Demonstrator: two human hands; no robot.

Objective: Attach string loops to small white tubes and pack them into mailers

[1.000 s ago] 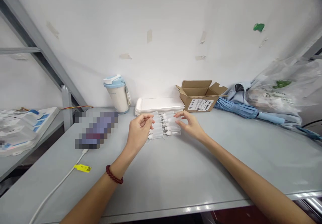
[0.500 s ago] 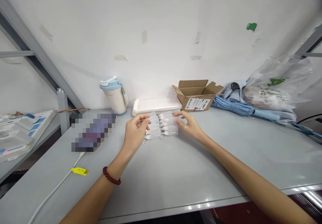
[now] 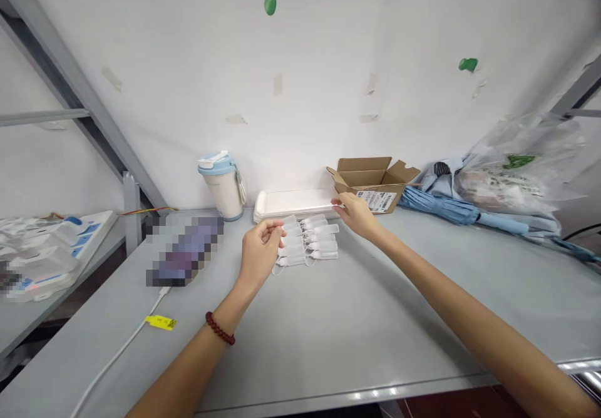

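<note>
Small clear plastic vials (image 3: 292,250) with white tethered caps lie in two columns on the grey table. Curled at the left column is my left hand (image 3: 260,247), thumb and fingers pinched together over the cap ends. Whether a vial is between those fingertips is hidden. Behind the vials is a stack of shallow white trays (image 3: 295,202). My right hand (image 3: 355,214) is above and behind the right column, its thumb and fingers closed at the right end of the tray stack. One vial (image 3: 325,231) in the right column lies slightly askew.
A cardboard box (image 3: 370,183) stands open behind my right hand, with a folded blue umbrella (image 3: 436,205) and a plastic bag (image 3: 511,168) farther right. To the left are a tumbler (image 3: 224,186), a blurred-out phone (image 3: 185,252) on a white cable (image 3: 117,351), and a power strip (image 3: 84,243).
My right hand has moved from the right column of vials back to the end of the white tray stack. My left hand stays at the left column. The camera view has shifted slightly.
</note>
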